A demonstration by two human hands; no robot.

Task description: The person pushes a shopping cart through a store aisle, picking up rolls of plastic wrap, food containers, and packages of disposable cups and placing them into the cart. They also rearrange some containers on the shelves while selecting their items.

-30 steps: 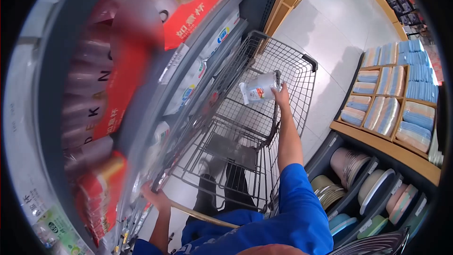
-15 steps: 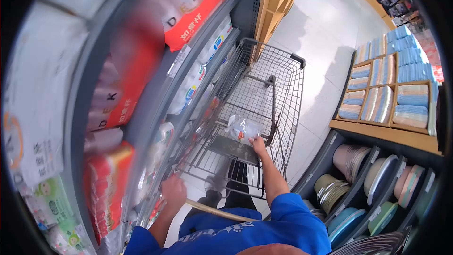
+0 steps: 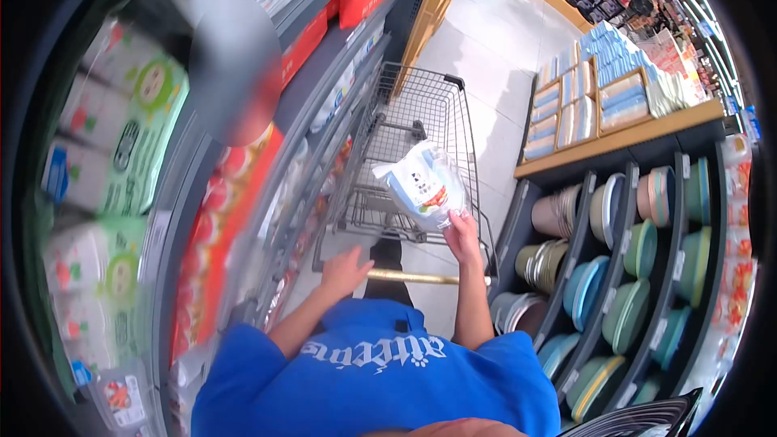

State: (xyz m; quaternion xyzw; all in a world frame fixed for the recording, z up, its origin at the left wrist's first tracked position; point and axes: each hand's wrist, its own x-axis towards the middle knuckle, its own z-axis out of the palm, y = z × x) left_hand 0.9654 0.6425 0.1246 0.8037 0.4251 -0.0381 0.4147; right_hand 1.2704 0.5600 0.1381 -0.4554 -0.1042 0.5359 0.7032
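My right hand (image 3: pixel 463 236) grips the lower right corner of a clear plastic package (image 3: pixel 422 186) with a white and pale-blue face and a small red food picture. The package is held up, tilted, above the shopping cart (image 3: pixel 425 101). My left hand (image 3: pixel 346 270) is at the left end of the cart's handle (image 3: pixel 421 277), its fingers stretched out to the right and holding nothing. Whether the left palm touches the handle cannot be made out.
Close on the left runs a shelf with red packs (image 3: pixel 231 218) and green-and-white packs (image 3: pixel 125 137). To the right, dividers separate stacked bowls (image 3: pixel 587 290) below folded blue and beige cloths (image 3: pixel 623 101). Pale aisle floor (image 3: pixel 477 32) stretches ahead.
My right hand has lifted the package from low in the cart, up and closer to me. My left hand has moved right and its fingers have straightened. The view has shifted rightward.
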